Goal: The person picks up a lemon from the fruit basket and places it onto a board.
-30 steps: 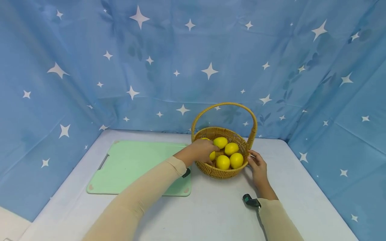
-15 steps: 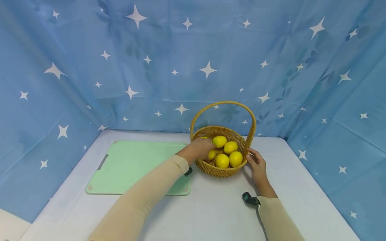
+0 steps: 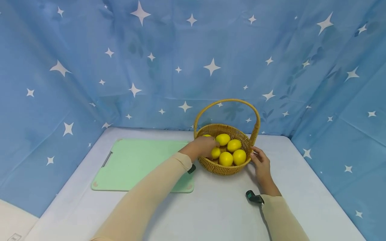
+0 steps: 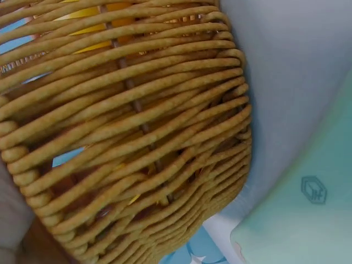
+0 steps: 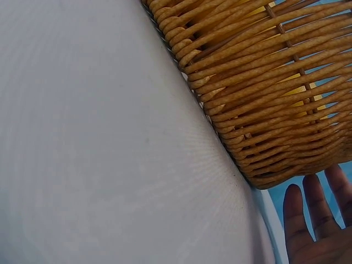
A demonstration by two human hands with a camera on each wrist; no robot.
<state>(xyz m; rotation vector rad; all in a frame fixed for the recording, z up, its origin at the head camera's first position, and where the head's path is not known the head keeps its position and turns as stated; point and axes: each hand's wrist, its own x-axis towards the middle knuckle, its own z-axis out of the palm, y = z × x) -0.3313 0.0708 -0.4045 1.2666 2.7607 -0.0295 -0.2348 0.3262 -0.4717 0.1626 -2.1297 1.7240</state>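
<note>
A woven basket (image 3: 221, 170) with a tall arched handle holds several yellow lemons (image 3: 226, 159). Over its left rim reaches my left hand (image 3: 203, 146), bent down among the fruit beside one lemon (image 3: 215, 153). Its fingertips are mostly hidden, so whether it grips that lemon is unclear. In the left wrist view the basket wall (image 4: 126, 104) covers the fingers. On the other side, my right hand (image 3: 261, 164) touches the basket's right rim near the handle base. Its fingers (image 5: 324, 214) look nearly straight against the wicker in the right wrist view.
A pale green cutting board (image 3: 138, 164) with a metal-coloured handle slot lies left of the basket. Both stand on a white-covered table (image 3: 217, 211). A blue star-patterned curtain (image 3: 163, 80) closes off the back and sides. A dark wrist device (image 3: 254, 198) sits by the right sleeve.
The left hand has settled slightly lower among the lemons, its thumb now out of sight. My right hand stays at the rim. The head view has shifted slightly.
</note>
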